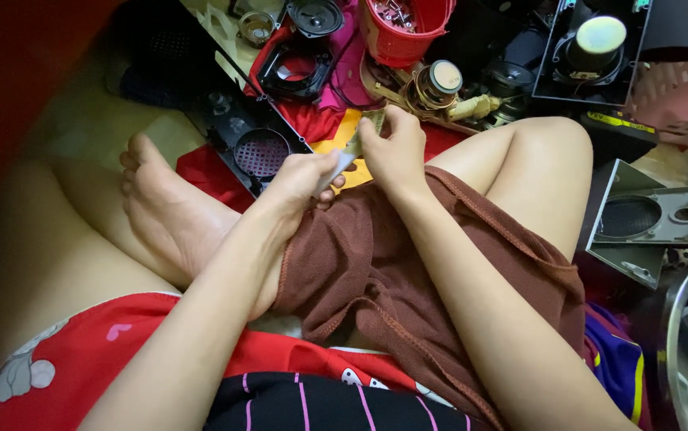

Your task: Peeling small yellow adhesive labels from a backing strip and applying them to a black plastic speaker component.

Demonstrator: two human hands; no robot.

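I sit cross-legged on the floor, both hands working one small flat part (353,152) over my lap. My left hand (300,182) is clenched around its pale near end; my right hand (396,148) pinches the far end between thumb and fingertips. I judge I'm pulling or twisting it apart, which calls for steady counter-pressure. Just beyond my right grip stands a red bucket (404,36) holding small metal bits, seemingly screws. Far right, a steel pot (674,319) holds something pale I can't identify.
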